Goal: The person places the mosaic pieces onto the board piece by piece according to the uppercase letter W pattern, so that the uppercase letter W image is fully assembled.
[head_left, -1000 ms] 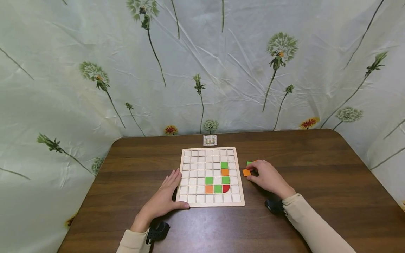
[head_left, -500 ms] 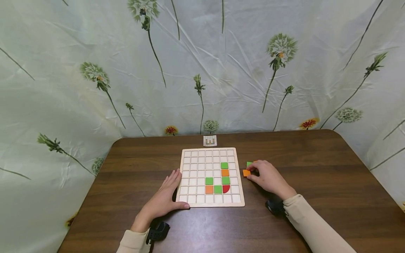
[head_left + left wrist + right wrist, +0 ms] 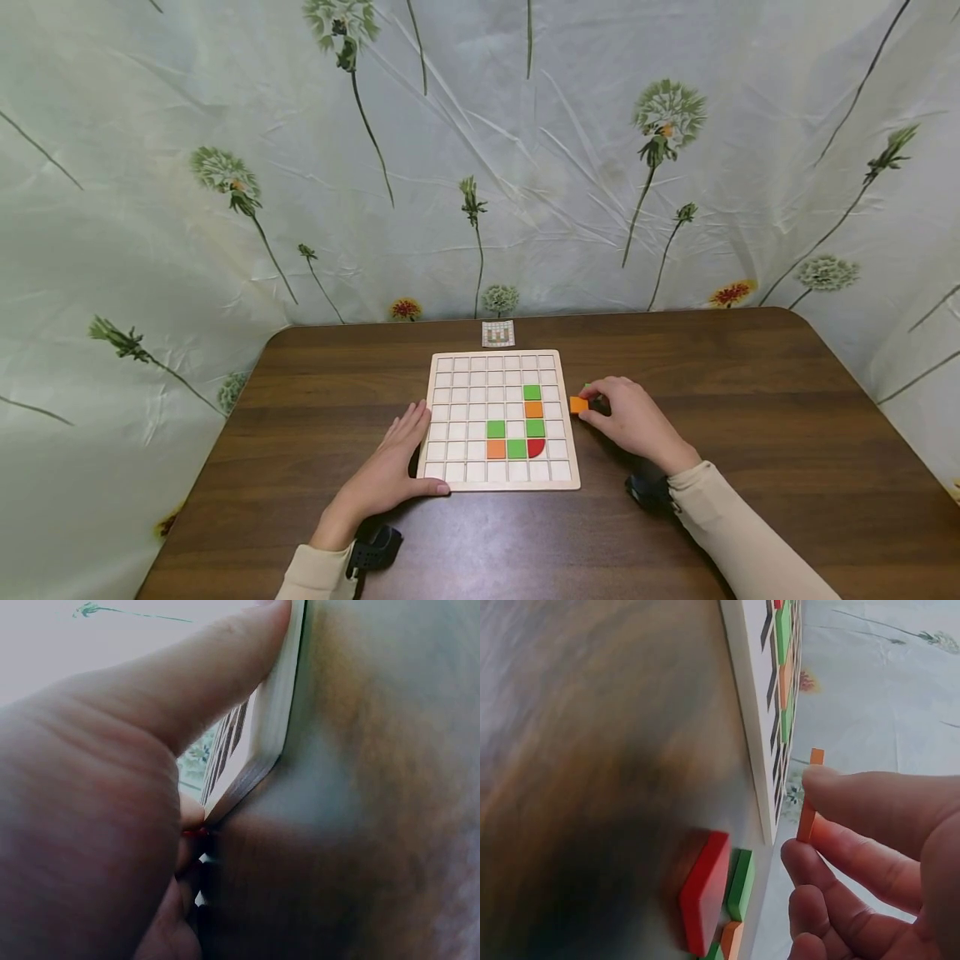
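Note:
A light wooden grid board lies on the table. In it sit several green and orange square tiles and one red tile with a rounded corner. My left hand rests along its left side, fingers spread straight, the thumb on the front left corner. Just off the board's right edge, my right hand pinches an orange square tile between thumb and fingers. In the right wrist view the orange tile is held on edge. Below that hand lie a red tile and a green tile, mostly hidden in the head view.
Behind the board lies a small printed card with a grid pattern. A further orange tile is on the table by the loose ones. The brown wooden table ends at a floral curtain at the back.
My right hand has lifted the orange tile from the table and moved slightly left with it, toward the board. The left hand and the board have not moved.

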`<state>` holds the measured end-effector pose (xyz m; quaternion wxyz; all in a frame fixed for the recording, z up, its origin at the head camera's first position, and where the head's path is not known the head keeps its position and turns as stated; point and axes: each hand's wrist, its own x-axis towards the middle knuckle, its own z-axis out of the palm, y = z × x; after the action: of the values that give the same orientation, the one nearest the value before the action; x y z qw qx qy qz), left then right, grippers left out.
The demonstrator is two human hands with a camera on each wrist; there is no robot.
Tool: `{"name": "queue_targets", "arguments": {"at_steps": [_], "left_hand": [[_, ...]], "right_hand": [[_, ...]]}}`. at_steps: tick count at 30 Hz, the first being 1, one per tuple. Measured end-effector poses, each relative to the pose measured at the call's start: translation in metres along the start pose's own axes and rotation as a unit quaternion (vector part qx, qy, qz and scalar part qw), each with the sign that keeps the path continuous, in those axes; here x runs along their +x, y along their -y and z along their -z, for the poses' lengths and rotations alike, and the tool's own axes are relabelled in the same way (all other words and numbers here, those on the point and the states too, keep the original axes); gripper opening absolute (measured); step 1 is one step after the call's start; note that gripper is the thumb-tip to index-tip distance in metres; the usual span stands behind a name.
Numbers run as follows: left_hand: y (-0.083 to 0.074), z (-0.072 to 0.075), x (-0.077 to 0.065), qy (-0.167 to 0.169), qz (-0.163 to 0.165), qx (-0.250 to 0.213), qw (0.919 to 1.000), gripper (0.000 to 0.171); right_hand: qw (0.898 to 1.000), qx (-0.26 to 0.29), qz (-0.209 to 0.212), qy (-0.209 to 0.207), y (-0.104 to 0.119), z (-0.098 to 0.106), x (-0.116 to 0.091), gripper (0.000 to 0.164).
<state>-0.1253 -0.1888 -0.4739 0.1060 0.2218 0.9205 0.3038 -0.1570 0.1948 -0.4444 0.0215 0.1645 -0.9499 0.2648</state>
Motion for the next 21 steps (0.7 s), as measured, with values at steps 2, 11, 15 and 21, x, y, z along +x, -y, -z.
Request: {"name": "queue_targets", "arguments": {"at_steps": [2, 11, 15, 21], "left_hand": [[0.0, 0.0, 0.0, -0.001, -0.001, 0.001, 1.0, 0.12], [-0.001, 0.0, 0.0, -0.003, 0.0, -0.002, 1.0, 0.12], [0.0, 0.0, 0.0, -0.002, 0.001, -0.002, 1.0, 0.12], [0.0, 0.0, -0.001, -0.002, 0.001, -0.003, 1.0, 0.121]], "right_hand": [[1.0, 0.004, 0.001, -0.003, 0.002, 0.0, 0.0, 0.021], [0.999, 0.024, 0.015, -0.019, 0.012, -0.004, 0.004, 0.02], [0.999, 0.03, 0.02, -0.023, 0.016, -0.006, 0.006, 0.021], [0.999, 0.032, 0.007, -0.013, 0.025, -0.009, 0.009, 0.025]]}}
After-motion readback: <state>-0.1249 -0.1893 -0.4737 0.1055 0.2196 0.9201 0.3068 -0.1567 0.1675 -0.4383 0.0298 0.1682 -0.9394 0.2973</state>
